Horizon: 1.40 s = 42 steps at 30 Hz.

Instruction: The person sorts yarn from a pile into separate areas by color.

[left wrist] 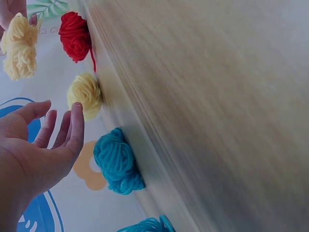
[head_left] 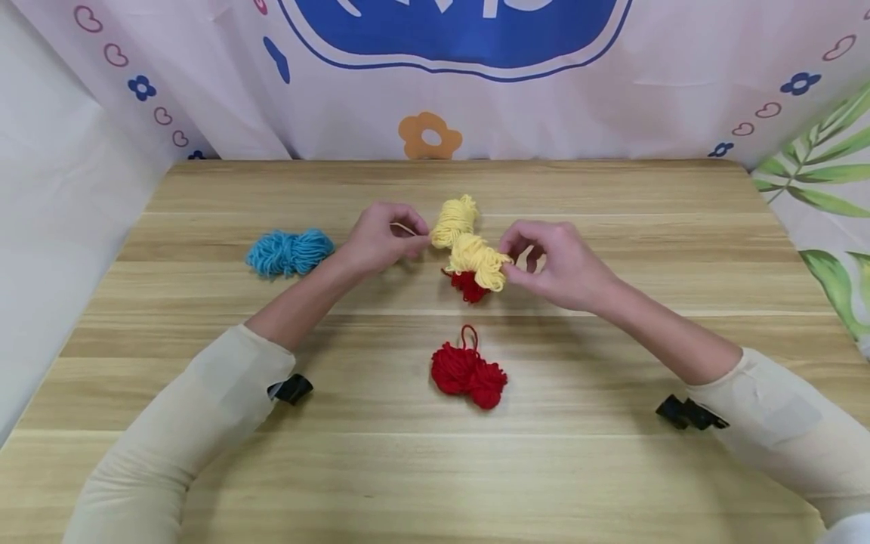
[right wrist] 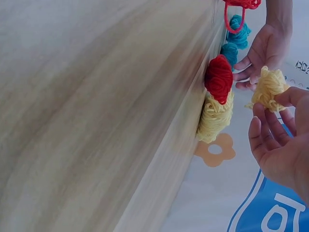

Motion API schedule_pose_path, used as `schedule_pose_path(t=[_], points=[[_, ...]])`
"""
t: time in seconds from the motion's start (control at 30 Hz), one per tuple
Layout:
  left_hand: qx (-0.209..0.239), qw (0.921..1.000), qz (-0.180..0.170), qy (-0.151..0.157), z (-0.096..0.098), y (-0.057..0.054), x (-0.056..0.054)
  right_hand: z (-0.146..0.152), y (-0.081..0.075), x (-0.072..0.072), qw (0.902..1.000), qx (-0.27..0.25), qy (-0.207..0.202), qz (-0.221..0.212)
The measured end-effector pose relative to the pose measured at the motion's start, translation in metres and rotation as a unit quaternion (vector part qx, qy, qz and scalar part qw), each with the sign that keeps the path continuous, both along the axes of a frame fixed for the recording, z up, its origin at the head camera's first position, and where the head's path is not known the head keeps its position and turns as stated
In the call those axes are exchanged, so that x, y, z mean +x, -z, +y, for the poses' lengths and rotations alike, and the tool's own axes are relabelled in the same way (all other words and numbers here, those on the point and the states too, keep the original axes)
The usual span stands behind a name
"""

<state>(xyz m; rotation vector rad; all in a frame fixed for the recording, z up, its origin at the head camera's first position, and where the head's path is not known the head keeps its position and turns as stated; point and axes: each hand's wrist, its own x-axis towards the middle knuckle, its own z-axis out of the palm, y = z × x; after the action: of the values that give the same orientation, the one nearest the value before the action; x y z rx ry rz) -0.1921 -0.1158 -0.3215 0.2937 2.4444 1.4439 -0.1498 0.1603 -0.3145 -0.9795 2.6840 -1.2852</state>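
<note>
Yellow yarn bundle [head_left: 476,255] was held by one end in the right hand [head_left: 560,264], pinched between thumb and fingers; both wrist views put it in the air above the worktop [head_left: 584,453], around mid-width and nearer the back edge than the front. Left hand [head_left: 386,238] held nothing: fingers loosely spread, in the air. Hands well apart.

On the worktop: second yellow bundle [head_left: 457,219] towards the back edge; red bundle [head_left: 467,289] partly hidden under the held one in the head view; front red bundle [head_left: 469,375] nearer the front edge, a loop of strand standing out towards the back edge; blue bundle [head_left: 288,253] towards the left edge. Left wrist view showed another blue bundle [left wrist: 117,162]. Contact between the back red and second yellow bundles: could not tell.

Risks, judged: the end pinch looked light, so the held bundle could slip or swing; pulling a few strands alone could loosen its winding. Lowered where it hung, it might land on the back red bundle and roll off. Fingers passing low could snag the front red loop and drag that bundle along.
</note>
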Motion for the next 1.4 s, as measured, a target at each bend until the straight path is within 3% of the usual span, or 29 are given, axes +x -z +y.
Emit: schedule_pose_path(t=[0.63, 1.0, 1.4], points=[[-0.011, 0.999, 0.035, 0.026, -0.003, -0.005, 0.014, 0.007, 0.003, -0.017, 0.9989, -0.003, 0.046, -0.012], [-0.022, 0.9987, 0.025, 0.039, -0.001, -0.008, 0.02, 0.009, 0.004, -0.028, 0.9952, -0.008, 0.09, -0.038], [-0.002, 0.9982, 0.012, 0.059, -0.002, -0.007, 0.023, 0.01, 0.006, -0.038, 0.9939, 0.002, 0.105, -0.034]])
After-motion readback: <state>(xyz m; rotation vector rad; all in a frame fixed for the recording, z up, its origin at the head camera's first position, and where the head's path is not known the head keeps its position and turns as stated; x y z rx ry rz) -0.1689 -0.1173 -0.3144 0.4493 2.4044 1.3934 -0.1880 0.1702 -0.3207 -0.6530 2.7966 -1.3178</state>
